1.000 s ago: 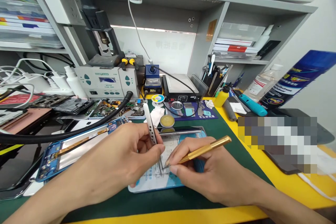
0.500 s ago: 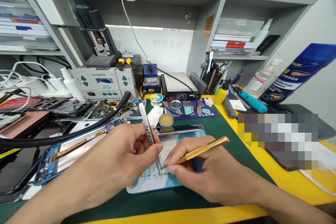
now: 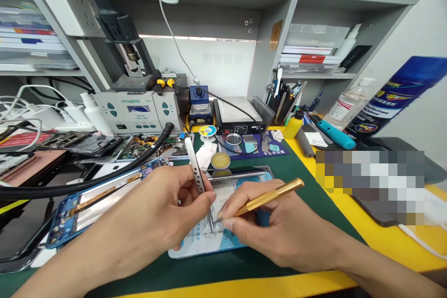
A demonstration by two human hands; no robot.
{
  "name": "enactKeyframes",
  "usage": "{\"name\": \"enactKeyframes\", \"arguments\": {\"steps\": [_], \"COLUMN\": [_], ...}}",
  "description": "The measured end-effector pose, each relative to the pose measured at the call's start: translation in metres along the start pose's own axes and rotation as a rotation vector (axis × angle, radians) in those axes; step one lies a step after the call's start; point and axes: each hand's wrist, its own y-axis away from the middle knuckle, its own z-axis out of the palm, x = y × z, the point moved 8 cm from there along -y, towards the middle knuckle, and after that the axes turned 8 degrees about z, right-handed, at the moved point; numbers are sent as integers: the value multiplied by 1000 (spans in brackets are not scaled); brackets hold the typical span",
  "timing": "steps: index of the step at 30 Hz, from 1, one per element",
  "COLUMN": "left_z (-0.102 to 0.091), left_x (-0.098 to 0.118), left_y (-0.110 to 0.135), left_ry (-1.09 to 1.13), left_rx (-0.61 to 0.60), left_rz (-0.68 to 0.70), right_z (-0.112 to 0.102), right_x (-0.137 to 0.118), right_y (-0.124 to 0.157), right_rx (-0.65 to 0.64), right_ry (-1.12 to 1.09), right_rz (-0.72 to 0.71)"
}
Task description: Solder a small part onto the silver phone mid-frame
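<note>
Between the thumb and fingers of my left hand (image 3: 185, 205) is a pair of silvery tweezers (image 3: 197, 177) with a row of holes, points down. My right hand (image 3: 265, 223) is closed round a brass-coloured craft knife (image 3: 272, 196), pen-like, its slim tip slanting down to the left. Both tips come close together over a blue and white printed pad (image 3: 190, 247). Whatever lies under the tips is too small to make out. Just behind my hands, a dark slab with a shiny edge (image 3: 240, 175) rests at the pad's far side.
A round tin of yellowish paste (image 3: 220, 160) and a crumpled white tissue (image 3: 206, 156) sit behind the pad. To the left are an opened blue phone frame (image 3: 101, 200) and a black hose (image 3: 104, 189). A soldering station (image 3: 199, 104) and hot plate (image 3: 239, 116) stand at the back.
Both hands hold nearly the same pose. The knife and tweezer tips have barely shifted, and the whole view has moved very slightly.
</note>
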Motion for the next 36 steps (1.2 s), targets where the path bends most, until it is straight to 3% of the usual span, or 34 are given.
{"name": "enactKeyframes", "arguments": {"steps": [32, 36], "left_z": [-1, -1], "left_x": [7, 0], "left_y": [2, 4], "left_ry": [-129, -112], "left_rx": [32, 20], "left_rz": [-35, -27], "right_z": [0, 2], "right_x": [1, 3], "right_y": [0, -1], "right_rx": [-1, -36], "right_ry": [23, -17], "right_rz": [30, 56]}}
